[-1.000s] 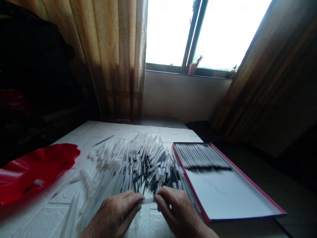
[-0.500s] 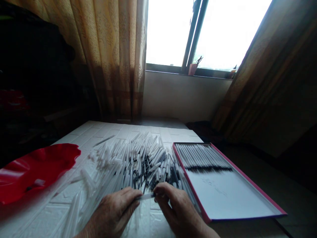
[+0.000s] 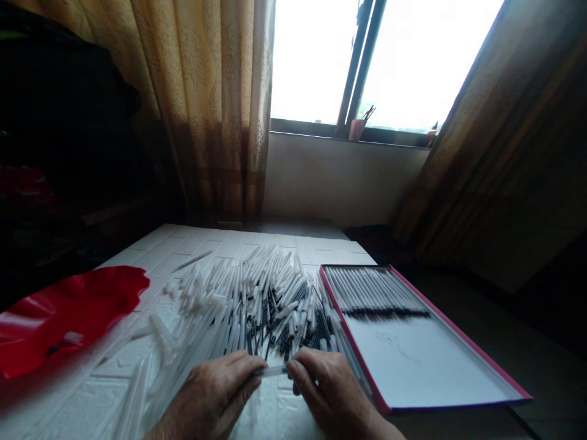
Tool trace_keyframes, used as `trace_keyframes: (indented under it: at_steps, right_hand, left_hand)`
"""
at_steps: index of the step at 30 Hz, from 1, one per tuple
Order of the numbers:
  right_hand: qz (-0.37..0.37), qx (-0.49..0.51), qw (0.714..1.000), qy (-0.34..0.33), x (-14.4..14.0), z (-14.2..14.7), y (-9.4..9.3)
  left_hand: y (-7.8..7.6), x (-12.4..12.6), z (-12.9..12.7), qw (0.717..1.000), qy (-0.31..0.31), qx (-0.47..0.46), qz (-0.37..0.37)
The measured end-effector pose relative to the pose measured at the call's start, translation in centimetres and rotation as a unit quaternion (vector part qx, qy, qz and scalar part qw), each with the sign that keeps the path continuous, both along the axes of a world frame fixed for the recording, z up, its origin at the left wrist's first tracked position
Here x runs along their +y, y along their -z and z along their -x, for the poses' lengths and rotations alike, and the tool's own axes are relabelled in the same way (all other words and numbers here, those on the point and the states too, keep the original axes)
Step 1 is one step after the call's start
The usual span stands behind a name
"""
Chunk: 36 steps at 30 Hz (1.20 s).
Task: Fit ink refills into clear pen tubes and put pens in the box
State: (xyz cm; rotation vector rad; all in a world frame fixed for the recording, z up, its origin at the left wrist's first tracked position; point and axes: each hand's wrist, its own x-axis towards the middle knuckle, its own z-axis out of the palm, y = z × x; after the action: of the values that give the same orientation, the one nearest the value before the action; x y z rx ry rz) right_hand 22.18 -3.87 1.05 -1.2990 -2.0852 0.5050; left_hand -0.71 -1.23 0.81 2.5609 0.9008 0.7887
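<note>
at the bottom centre of the frame the left hand [image 3: 215,397] and the right hand [image 3: 328,394] met over a short clear pen tube [image 3: 274,370], each pinching one end between narrow, closed fingers [image 3: 257,371]. the tube lay level, just above the white brick-patterned tabletop [image 3: 151,241]. right behind the hands, in the middle of the frame, spread a loose pile of pen parts [image 3: 257,299], white barrels mixed with black-tipped refills. to the right of it lay a flat pink-edged box [image 3: 458,342] with a neat row of refills [image 3: 373,292] across its far end, the near part showing bare white. a red wavy-edged dish [image 3: 68,311] sat at the left edge. curtains [image 3: 206,104] and a bright window [image 3: 380,61] filled the top of the frame.
</note>
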Motion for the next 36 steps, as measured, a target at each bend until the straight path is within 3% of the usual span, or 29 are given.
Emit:
trace_keyframes:
  at_steps: [12, 20, 30, 33, 36]
  right_hand:
    - [-0.02, 0.028, 0.999, -0.004, 0.0, 0.0, -0.3]
    - [0.005, -0.01, 1.0, -0.001, 0.1, -0.2, -0.6]
    - [0.01, -0.025, 1.0, -0.002, -0.1, -0.2, -0.6]
    - [0.007, -0.031, 0.999, -0.012, -0.2, -0.1, -0.7]
    - [0.001, -0.03, 1.0, 0.0, 0.0, -0.4, -0.9]
  left_hand:
    - [-0.1, 0.1, 0.0, 1.0, -0.01, -0.026, -0.007]
    - [0.4, 0.1, 0.0, 0.999, -0.003, -0.004, 0.043]
    - [0.3, 0.0, 0.1, 0.999, 0.0, 0.01, 0.045]
    - [0.7, 0.0, 0.1, 1.0, -0.01, 0.008, 0.022]
    - [1.0, 0.5, 0.6, 0.996, -0.059, -0.016, -0.06]
